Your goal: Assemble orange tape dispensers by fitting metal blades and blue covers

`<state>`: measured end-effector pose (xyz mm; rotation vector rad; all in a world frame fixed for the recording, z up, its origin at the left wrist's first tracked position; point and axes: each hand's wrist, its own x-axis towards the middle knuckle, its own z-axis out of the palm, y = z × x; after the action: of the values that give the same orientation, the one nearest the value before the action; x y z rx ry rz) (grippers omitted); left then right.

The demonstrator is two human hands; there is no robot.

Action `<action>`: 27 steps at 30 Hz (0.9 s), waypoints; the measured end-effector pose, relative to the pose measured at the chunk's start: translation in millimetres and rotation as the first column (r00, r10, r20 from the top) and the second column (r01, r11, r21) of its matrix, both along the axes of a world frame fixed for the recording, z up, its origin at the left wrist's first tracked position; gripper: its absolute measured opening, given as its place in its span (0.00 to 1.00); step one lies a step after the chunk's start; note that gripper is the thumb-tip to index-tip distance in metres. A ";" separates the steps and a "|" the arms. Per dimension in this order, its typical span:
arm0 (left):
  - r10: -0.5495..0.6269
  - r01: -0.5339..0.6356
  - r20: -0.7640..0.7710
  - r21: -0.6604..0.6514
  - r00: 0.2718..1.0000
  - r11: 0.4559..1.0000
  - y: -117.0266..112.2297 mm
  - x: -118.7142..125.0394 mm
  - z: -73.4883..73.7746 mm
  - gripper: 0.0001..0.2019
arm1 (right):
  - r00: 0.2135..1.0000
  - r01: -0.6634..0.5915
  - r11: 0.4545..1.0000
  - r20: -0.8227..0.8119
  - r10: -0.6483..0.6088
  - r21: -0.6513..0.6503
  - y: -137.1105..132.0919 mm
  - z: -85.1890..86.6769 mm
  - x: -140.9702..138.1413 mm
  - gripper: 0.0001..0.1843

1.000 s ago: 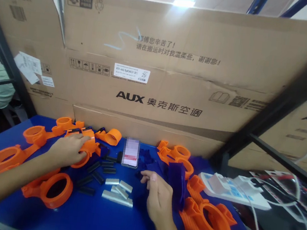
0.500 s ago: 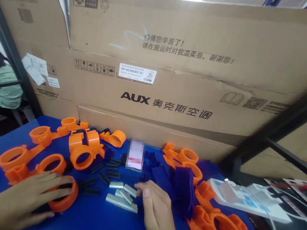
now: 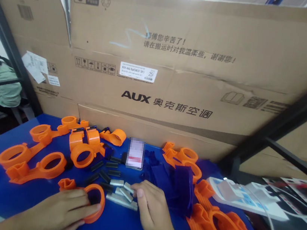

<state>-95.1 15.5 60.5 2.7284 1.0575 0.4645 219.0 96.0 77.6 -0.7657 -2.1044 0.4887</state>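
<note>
Left hand [image 3: 66, 209] curled round ring [image 3: 102, 200] just left of bars [image 3: 126, 194], presumably steadying it; right hand [image 3: 153, 211] half-curled, hold unclear.

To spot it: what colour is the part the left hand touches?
The part is orange; see the head view.

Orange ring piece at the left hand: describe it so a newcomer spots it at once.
Below the big cardboard panel lies a blue table. Towards its near edge, left of the silver bars, the left hand holds an orange ring piece. Of the orange pieces, only this one has a hand on it.
</note>
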 end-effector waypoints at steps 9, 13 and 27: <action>-0.052 0.062 -0.064 0.160 0.997 0.985 8.0 16.6 13.9 0.31 | 0.929 -0.228 0.968 0.273 0.250 -0.110 -13.3 9.8 -12.1 0.40; 0.330 -0.319 0.005 0.271 0.944 0.908 35.4 -25.2 26.9 0.24 | 0.911 -0.212 0.971 0.337 0.237 -0.109 -16.9 1.8 -21.0 0.39; 0.661 -0.662 0.047 0.060 0.749 0.747 76.3 -60.1 12.4 0.22 | 0.893 -0.192 0.975 0.392 0.220 -0.109 -16.7 -8.0 -23.1 0.30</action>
<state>-155.2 91.8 72.9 2.3041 2.0441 0.6312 195.9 79.2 69.6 -0.7308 -2.5848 0.5548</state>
